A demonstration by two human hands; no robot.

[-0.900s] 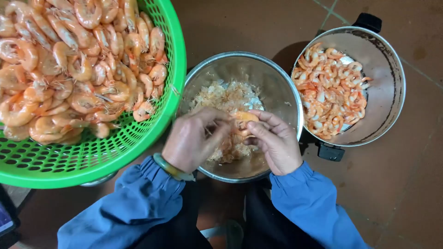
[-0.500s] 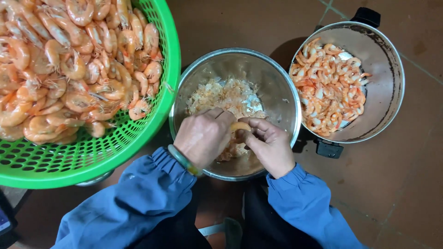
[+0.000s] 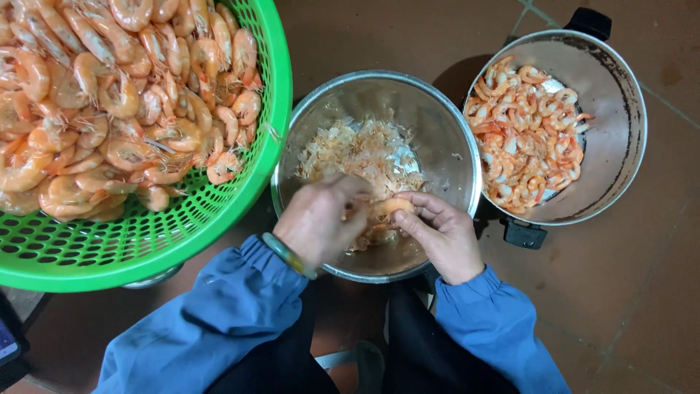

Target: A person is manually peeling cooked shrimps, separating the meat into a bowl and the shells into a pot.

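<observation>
Both my hands meet over a steel bowl [image 3: 445, 124] that holds a heap of pale shrimp shells [image 3: 361, 149]. A single orange shrimp [image 3: 391, 207] is pinched between them. My left hand [image 3: 321, 219], with a green bangle at the wrist, grips its left end. Fingers of my right hand [image 3: 441, 233] curl around its right end. Left of the bowl stands a green plastic basket [image 3: 146, 248] piled with whole unpeeled shrimp [image 3: 109, 102]. On the right a metal pot [image 3: 612, 109] with black handles contains peeled shrimp [image 3: 529, 142].
All three containers rest on a reddish-brown tiled floor [image 3: 627, 314]. My blue sleeves and dark trousers fill the lower middle. A dark object [image 3: 11, 343] shows at the bottom left corner, under the basket's edge.
My hands have stayed over the steel bowl with the shrimp between them, fingers shifting slightly around it. The view has drifted a little; the containers have not moved.
</observation>
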